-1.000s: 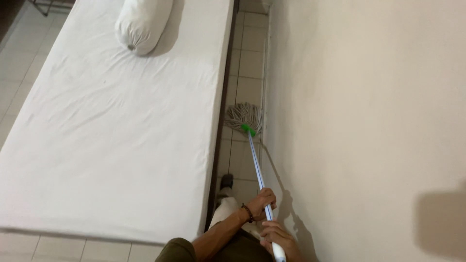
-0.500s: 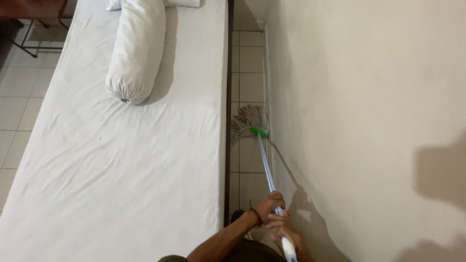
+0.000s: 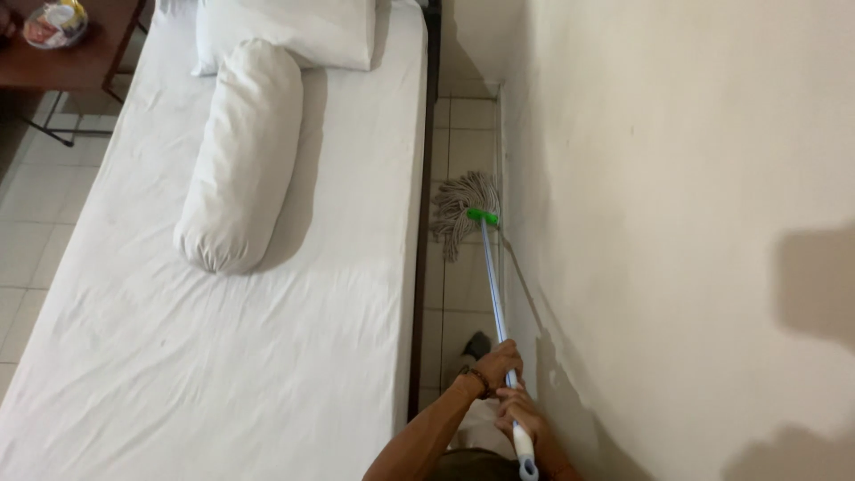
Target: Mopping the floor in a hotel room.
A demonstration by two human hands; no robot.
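Both of my hands grip a mop's pale blue handle (image 3: pixel 492 285) in the narrow tiled gap between the bed and the wall. My left hand (image 3: pixel 497 363), with a bead bracelet at the wrist, holds it higher up. My right hand (image 3: pixel 524 414) holds it near the white end cap. The grey string mop head (image 3: pixel 461 207), fixed by a green clamp (image 3: pixel 482 216), lies on the floor tiles (image 3: pixel 463 134) close to the wall's foot. A foot shows partly just below the handle.
A bed with a white sheet (image 3: pixel 223 356) fills the left, its dark frame edge (image 3: pixel 420 267) bordering the gap. A white bolster (image 3: pixel 240 160) and a pillow (image 3: pixel 294 31) lie on it. A wooden table (image 3: pixel 71 53) stands at top left. A cream wall (image 3: pixel 677 223) closes the right.
The view has advanced along the bed toward its pillow end. The mop head has slid farther up the gap along the wall, with both hands still on the handle.
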